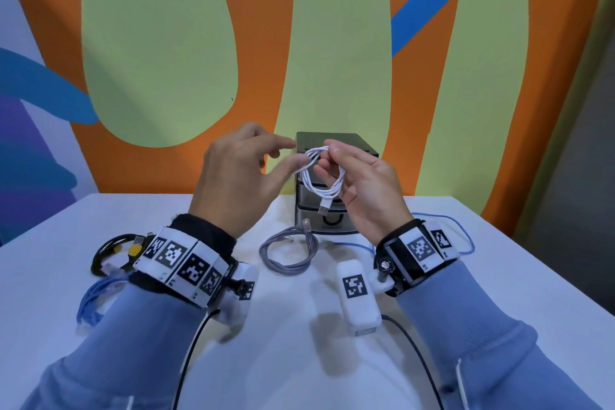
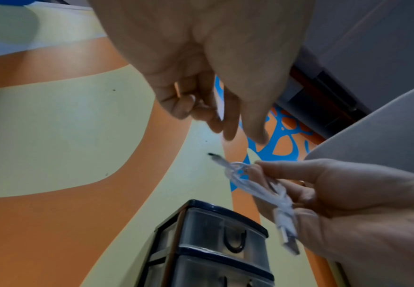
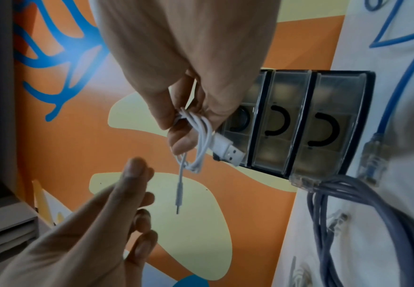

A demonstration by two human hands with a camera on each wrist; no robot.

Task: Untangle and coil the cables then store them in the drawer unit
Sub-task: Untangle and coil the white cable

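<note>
**A:** Where's the white cable (image 1: pixel 321 173) at?

**B:** Coiled into a few loops and held up in the air, in front of the drawer unit (image 1: pixel 336 143). The right hand (image 1: pixel 362 186) pinches the bundle near its top between thumb and fingers. The USB plug (image 3: pixel 227 152) dangles at the bottom, and the thin plug (image 3: pixel 178 196) sticks out loose on its short tail.

**A:** And the left hand (image 1: pixel 239 176)?

**B:** Open, fingers relaxed, just beside the coil and holding nothing.

**A:** So what makes this step go well?

**B:** I'd say tame that loose tail first. The left hand could wrap it round the waist of the loops, or tuck it through, while the right keeps its pinch firm so the loops don't spring apart. Then a drawer needs opening; all three look closed, so the free left hand should pull a handle.

**A:** Risks?

**B:** The cable looks thin and springy, so a slack pinch probably lets it unwind. Lay it in flat with the plugs inside before pushing the drawer shut.

**A:** What else waits?

**B:** On the table (image 1: pixel 283 359): a grey cable (image 1: pixel 289 251) coiled near the unit, a light blue cable (image 1: pixel 461 230) trailing right, a blue bundle (image 1: pixel 95 299) and a black cable (image 1: pixel 109 251) at left.
</note>
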